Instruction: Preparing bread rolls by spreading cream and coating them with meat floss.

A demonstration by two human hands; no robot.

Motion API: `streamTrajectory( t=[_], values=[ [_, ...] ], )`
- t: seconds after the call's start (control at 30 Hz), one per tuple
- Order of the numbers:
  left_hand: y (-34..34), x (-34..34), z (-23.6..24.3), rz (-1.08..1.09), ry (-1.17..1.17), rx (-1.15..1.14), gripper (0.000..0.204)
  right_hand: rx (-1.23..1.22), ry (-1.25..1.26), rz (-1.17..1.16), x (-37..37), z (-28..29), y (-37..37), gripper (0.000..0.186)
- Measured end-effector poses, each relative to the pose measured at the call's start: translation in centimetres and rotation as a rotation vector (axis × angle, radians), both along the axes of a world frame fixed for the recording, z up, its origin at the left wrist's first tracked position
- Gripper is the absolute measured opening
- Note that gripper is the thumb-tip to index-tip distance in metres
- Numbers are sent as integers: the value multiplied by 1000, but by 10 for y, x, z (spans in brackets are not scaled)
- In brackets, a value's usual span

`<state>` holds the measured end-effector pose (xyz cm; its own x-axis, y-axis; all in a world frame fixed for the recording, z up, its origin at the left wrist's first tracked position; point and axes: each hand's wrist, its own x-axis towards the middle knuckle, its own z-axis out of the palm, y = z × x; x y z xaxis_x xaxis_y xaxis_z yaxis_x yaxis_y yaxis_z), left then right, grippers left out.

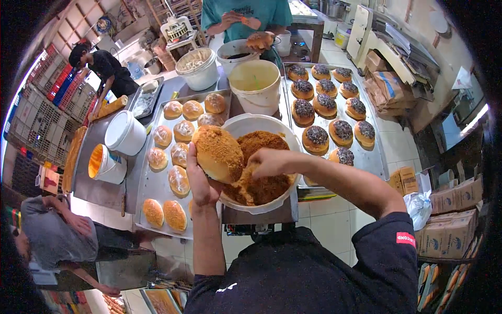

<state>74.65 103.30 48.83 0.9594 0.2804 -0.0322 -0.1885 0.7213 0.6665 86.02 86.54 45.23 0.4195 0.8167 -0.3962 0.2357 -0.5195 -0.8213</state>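
My left hand (203, 183) is closed round a large bun (217, 152) coated on top with brown crumbs. The bun is tilted over the left side of a white bowl (291, 132). Brown crumbs (266, 142) fill much of that bowl. My right hand (267, 163) reaches down into the bowl beside the bun, its fingers drawn together in the crumbs and partly covered by them. Left of the bowl lies a metal tray (148, 196) of glossy, pale-topped buns (179, 180). Two crumb-coated buns (174, 215) rest at its near end.
Right of the bowl stands a tray (372, 152) of dark-sprinkled buns (316, 137). White buckets (254, 83) crowd the far side. Across the table a person in a green shirt (246, 18) holds a bun. Other people (57, 230) are at the left. Cardboard boxes (449, 235) are stacked at right.
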Motion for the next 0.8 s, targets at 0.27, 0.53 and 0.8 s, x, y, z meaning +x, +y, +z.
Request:
streamTrajectory(
  t=[0.27,0.53,0.8],
  values=[
    [-27,9,1,82,118,732,52,557,891,-645,-14,61,-3,37],
    [3,9,-13,-48,77,-37,53,146,-701,-341,-21,24,-31,33],
    [35,-20,8,-13,65,-84,52,315,-859,-308,-41,18,-23,24]
  ],
)
